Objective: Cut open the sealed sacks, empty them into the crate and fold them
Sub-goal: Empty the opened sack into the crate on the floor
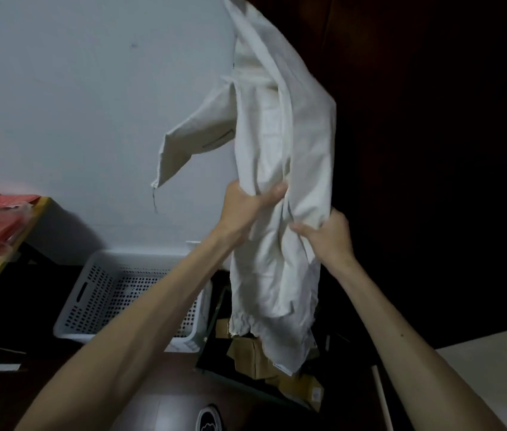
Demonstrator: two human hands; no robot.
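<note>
- The sack point(277, 135) reads to me as light and limp. It is soft woven cloth with no stiffness, hanging in loose folds with no bulge, so I judge it empty or nearly so.
- I expect the cloth to bunch rather than slip. For folding I would take it by the corners or along a hem, not by the crumpled middle.
- It is off-white and creased. A corner flap sticks out to the left with a thread dangling, and the lower edge is ragged.
- It is held upright in the air, right of centre, with its top out of view. Its bottom edge hangs over some cardboard boxes point(252, 353) in a dark tray, just right of the white perforated crate point(90, 293).
- My left hand point(246, 206) is curled around a gathered fold at the sack's middle.
- My right hand point(329, 234) pinches the right edge slightly lower, fingers closed on the cloth.
</note>
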